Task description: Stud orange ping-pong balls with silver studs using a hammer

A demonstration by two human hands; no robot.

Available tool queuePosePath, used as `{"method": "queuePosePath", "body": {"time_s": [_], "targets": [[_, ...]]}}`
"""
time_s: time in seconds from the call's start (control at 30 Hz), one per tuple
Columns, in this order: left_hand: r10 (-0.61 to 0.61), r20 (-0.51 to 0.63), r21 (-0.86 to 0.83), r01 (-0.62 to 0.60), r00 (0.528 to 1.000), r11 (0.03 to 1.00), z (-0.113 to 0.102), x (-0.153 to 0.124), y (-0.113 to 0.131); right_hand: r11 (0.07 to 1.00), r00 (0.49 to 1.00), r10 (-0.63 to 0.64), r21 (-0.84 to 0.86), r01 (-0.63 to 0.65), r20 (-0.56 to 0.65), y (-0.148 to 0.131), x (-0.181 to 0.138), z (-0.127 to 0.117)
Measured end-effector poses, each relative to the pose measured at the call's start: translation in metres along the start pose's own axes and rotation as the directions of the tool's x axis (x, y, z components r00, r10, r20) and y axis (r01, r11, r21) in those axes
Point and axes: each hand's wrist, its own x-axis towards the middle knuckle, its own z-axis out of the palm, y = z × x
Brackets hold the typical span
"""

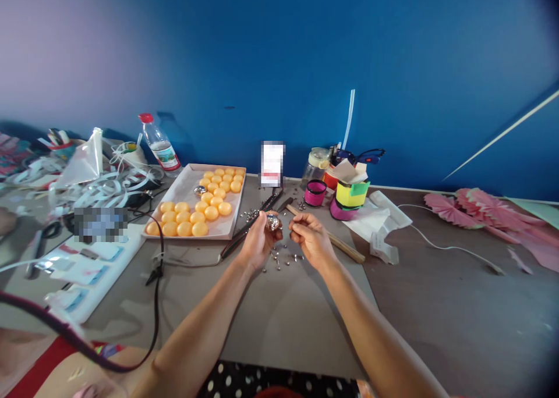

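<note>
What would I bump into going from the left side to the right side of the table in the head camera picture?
White paper cone → tray of orange balls → left hand holding a shiny ball → right hand → yellow cup → pink paper fans.

Deep blue wall (305, 49), brown tabletop (437, 316) against it, paler lilac light at far left

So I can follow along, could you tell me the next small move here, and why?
Probably bring the right hand across to the shiny ball in the left hand: its fingers are pinched beside it, and loose silver pins lie just below.
</note>
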Motion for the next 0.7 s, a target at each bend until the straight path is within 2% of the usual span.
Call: {"method": "queuePosePath", "body": {"time_s": [0.23, 0.47, 0.7], "targets": [[-0.002, 0.007, 0.013, 0.002, 1.000, 1.000, 0.0004, 0.0007, 0.0007, 0.999, 1.000, 0.006, 0.043, -0.005, -0.028, 0.0004, 0.0016, -0.0003], [-0.006, -0.006, 0.028, 0.006, 1.000, 1.000, 0.0016, -0.0004, 0.0011, 0.987, 0.985, 0.159, 0.017, -0.161, 0.071, 0.0006, -0.0012, 0.0018], [0.015, -0.007, 0.046, -0.014, 1.000, 0.999, 0.0003, -0.0004, -0.0024, 0.991, 0.992, 0.116, -0.065, -0.113, 0.046, 0.0036, -0.0051, 0.0077]]}}
